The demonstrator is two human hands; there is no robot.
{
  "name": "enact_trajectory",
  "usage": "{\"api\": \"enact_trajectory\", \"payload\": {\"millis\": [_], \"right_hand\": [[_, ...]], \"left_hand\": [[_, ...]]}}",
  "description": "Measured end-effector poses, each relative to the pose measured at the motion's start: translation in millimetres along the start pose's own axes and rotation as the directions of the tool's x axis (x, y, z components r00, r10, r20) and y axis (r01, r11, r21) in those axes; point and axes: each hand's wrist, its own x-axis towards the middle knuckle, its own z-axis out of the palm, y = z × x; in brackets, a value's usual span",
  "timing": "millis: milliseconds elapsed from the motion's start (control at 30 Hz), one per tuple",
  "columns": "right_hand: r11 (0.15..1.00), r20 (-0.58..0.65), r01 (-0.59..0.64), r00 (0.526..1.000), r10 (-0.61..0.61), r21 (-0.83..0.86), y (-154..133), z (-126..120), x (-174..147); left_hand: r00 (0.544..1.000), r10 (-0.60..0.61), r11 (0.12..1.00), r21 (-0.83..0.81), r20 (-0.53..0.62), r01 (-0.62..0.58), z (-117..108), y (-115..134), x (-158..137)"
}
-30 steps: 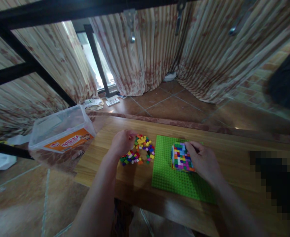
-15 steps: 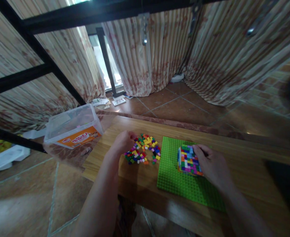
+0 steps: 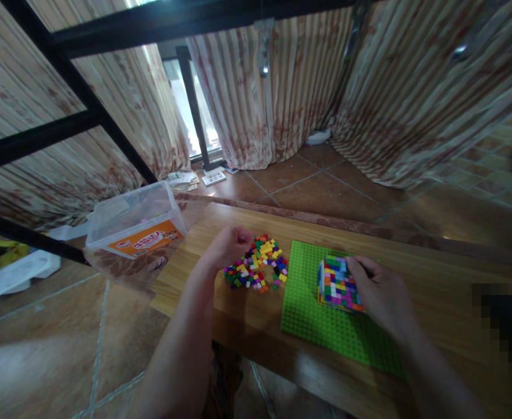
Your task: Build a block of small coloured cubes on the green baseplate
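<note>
A block of many-coloured toy bricks (image 3: 340,285) rises from the green baseplate (image 3: 304,314). My right hand (image 3: 376,285) is closed around the block's right side, fingers curled over its far edge and partly hidden. To the left, loose small bricks (image 3: 260,265) in many colours lie spread on the wooden bench. Over the far left part of that pile is my left hand (image 3: 232,247), its fingers drawn together in a pinch. Whatever those fingertips hold, if anything, is too small and blurred to name.
A clear plastic tub (image 3: 136,224) with an orange label stands beyond the left end of the wooden bench (image 3: 247,317). Papers (image 3: 184,179) lie on the floor by the curtains (image 3: 256,110). A black metal frame (image 3: 79,125) crosses the upper left.
My left hand has shifted slightly right and up over the pile, its fingers now pinched together. My right hand stays on the brick block. The whole view has moved a little.
</note>
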Motion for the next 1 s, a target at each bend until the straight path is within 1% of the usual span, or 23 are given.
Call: {"api": "enact_trajectory", "payload": {"millis": [133,200,267,333,500,667,833,1000], "right_hand": [[1.000,-0.006,0.029,1.000,-0.029,0.008,1,0,0],[1.000,-0.004,0.018,1.000,-0.018,0.008,1,0,0],[1.000,0.004,-0.003,1.000,0.003,0.006,2,0,0],[1.000,0.009,-0.018,1.000,0.018,0.007,2,0,0],[0.999,0.008,-0.040,0.999,0.040,0.018,2,1,1],[0.999,0.013,-0.038,0.999,0.038,0.017,-2,0,0],[1.000,0.009,-0.008,1.000,0.008,0.029,-3,1,0],[0.999,0.002,0.021,1.000,-0.021,0.030,-3,1,1]], "left_hand": [[0.999,-0.026,0.999,0.021,0.039,0.025,-13,-10,-7],[0.997,-0.028,0.999,0.048,0.075,0.024,-18,-14,-10],[0.993,-0.034,0.996,0.081,0.116,0.025,-19,-17,-12],[0.990,-0.044,0.993,0.118,0.134,0.028,-17,-20,-11],[0.993,-0.008,0.977,0.213,0.115,-0.017,-10,-21,-7],[0.995,0.000,0.956,0.292,0.100,-0.029,-12,-14,-7],[0.995,0.046,0.942,0.327,0.091,-0.074,-14,-9,-8],[0.996,0.044,0.943,0.326,0.071,-0.065,-15,-16,-7]]}}
